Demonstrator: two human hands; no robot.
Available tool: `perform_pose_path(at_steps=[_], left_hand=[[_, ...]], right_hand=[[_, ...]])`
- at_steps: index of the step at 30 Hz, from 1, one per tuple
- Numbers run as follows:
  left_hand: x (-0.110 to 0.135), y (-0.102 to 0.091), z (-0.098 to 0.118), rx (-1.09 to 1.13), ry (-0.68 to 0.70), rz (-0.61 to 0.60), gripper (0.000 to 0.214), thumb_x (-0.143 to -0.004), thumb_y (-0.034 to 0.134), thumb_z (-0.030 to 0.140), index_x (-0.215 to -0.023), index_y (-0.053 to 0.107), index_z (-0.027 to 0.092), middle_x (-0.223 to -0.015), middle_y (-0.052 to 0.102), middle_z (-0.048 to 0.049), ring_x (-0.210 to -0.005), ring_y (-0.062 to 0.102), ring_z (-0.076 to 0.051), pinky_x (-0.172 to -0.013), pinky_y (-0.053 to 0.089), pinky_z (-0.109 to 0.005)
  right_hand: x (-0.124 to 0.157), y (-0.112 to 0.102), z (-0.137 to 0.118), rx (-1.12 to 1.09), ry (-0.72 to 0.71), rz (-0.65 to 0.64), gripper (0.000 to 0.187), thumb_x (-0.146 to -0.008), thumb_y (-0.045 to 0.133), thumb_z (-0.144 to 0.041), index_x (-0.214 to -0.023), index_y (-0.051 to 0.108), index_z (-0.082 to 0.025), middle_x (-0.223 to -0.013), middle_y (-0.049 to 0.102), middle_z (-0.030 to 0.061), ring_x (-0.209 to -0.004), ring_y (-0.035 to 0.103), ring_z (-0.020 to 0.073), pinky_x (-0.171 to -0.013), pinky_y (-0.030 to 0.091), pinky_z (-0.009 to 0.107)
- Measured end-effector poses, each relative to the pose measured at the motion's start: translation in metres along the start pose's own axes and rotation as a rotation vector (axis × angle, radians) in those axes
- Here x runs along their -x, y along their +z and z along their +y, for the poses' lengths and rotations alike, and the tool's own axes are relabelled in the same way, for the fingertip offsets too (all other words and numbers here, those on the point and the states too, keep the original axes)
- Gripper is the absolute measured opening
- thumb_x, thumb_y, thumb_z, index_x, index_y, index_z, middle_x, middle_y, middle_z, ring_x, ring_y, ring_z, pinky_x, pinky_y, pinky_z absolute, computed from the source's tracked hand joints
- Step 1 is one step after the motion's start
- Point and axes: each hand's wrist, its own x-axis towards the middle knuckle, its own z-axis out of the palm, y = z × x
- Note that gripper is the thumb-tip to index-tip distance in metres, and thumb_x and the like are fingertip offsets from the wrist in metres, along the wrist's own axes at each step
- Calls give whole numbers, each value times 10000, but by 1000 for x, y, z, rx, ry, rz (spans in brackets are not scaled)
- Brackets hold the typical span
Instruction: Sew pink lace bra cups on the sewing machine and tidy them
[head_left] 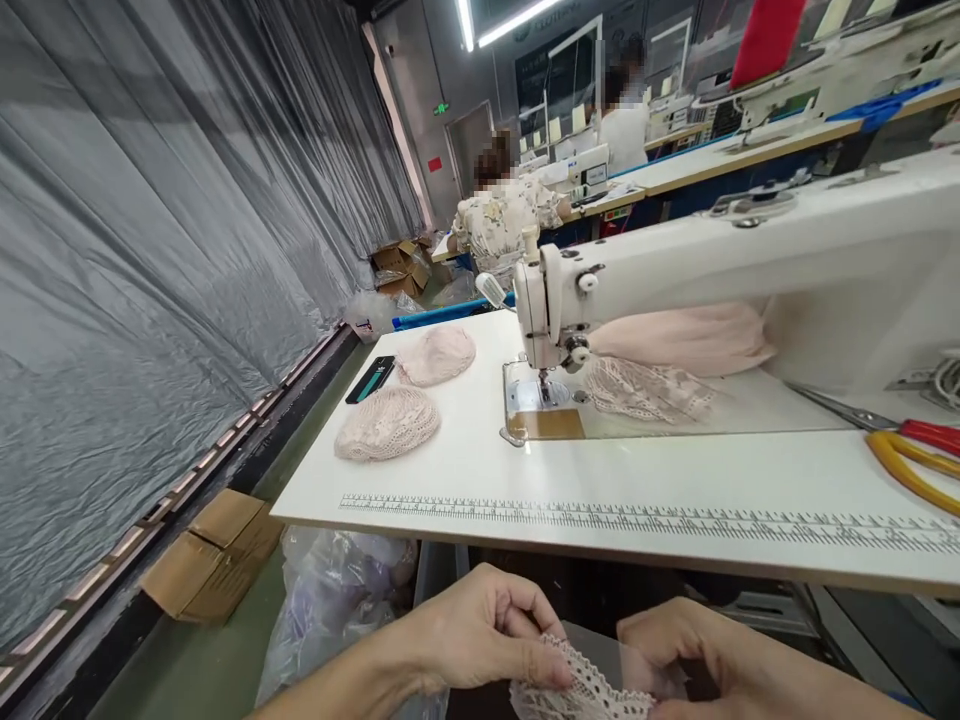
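Observation:
Below the table's front edge, my left hand pinches a piece of pale pink lace between thumb and fingers. My right hand grips the other end of the same lace, and sheer fabric shows between the two hands. The lower part of the piece runs out of view. Beyond them stands a white sewing machine, with more lace and a smooth pink fabric piece lying under its arm. Two pink cup-shaped pieces, one lace-covered and one smoother, rest on the table's left side.
Scissors with red and yellow handles lie at the table's right. A printed ruler runs along the front of the white table. A dark flat case is beside the cups. Cardboard box and plastic bag sit below left; two people work behind.

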Motion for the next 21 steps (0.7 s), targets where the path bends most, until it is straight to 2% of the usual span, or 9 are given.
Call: perform_pose_path(at_steps=[3,7,11,13,16,19,21], left_hand=[[-2,2,-10,-45,-24,-91,588,-464,859,482,-912,724,126,-638,624,15,-553,511,-68,-635,437,-222],[-5,4,-11,-66,11,-65,348,-553,841,385,-783,758,137,-651,646,4,-564,512,-64,-633,441,-199],[-8,0,-8,-24,-56,-100,255,-559,845,308,-747,759,159,-682,680,-1,-608,577,-80,-688,492,-210],[-9,-3,-8,-9,-101,-145,252,-560,849,298,-754,758,165,-696,692,-4,-633,605,-88,-713,510,-217],[-11,-7,-11,9,-100,-180,257,-570,850,304,-769,757,171,-711,706,-6,-647,623,-88,-726,523,-213],[-11,-10,-17,23,-95,-175,268,-571,854,321,-770,755,171,-719,716,-13,-653,637,-97,-730,532,-219],[-11,-13,-22,31,-109,-162,287,-560,860,332,-770,754,169,-718,719,-16,-651,641,-99,-721,532,-214]], right_hand=[[0,5,-8,-9,44,12,127,-716,656,-298,-707,628,-174,-705,572,-21,-714,542,151,-631,406,227],[3,3,-6,1,67,60,17,-679,659,-199,-692,669,-192,-718,622,-28,-747,583,164,-658,429,228],[3,-6,10,-7,64,5,23,-673,693,-181,-686,711,-179,-713,623,-18,-713,571,149,-627,412,215],[3,-9,18,-41,48,-56,84,-678,730,-245,-692,728,-163,-724,632,1,-713,571,152,-627,409,221],[1,-9,28,-97,13,-108,245,-671,765,-384,-704,746,-142,-718,633,17,-698,573,155,-622,404,230],[0,-5,36,-160,-23,-138,354,-640,784,-474,-692,751,-126,-685,600,11,-655,540,136,-595,374,227],[-3,0,41,-209,25,-128,393,-574,822,-491,-714,748,-131,-676,583,-3,-645,513,127,-596,363,225]])
